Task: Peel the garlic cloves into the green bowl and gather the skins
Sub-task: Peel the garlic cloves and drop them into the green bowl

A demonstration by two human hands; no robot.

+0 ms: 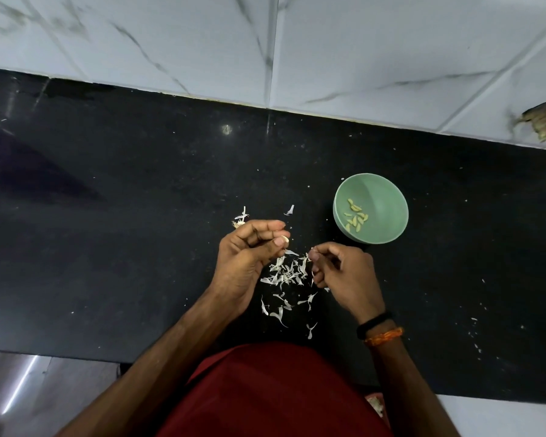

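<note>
Pinching a single garlic clove (285, 239) between thumb and curled fingertips, the left hand (249, 257) hovers above the black table (139, 231) at about its middle, while the right hand (341, 272), fingers curled, nips what looks like a sliver of skin just beside it. Between and below the two hands lies a loose scatter of papery skins (286, 274), trailing toward the table's near edge, with a few strays and a root stub (238, 223) beyond the left hand toward the far edge. The green bowl (391, 222) stands upright just beyond the right hand, toward the table's right end, holding a small cluster of peeled cloves (355, 217).

The clove appears small, firm and light, probably slick once bare, so a fingertip pinch at its ends, leaving the flanks free for a nail to lift the skin, looks the soundest hold. The skins seem feather-light and brittle, liable to drift on a breath or cling to damp fingers; sweeping them together with the edge of a flat hand would likely serve better than picking them singly. The bowl looks light enough to skid if knocked.
</note>
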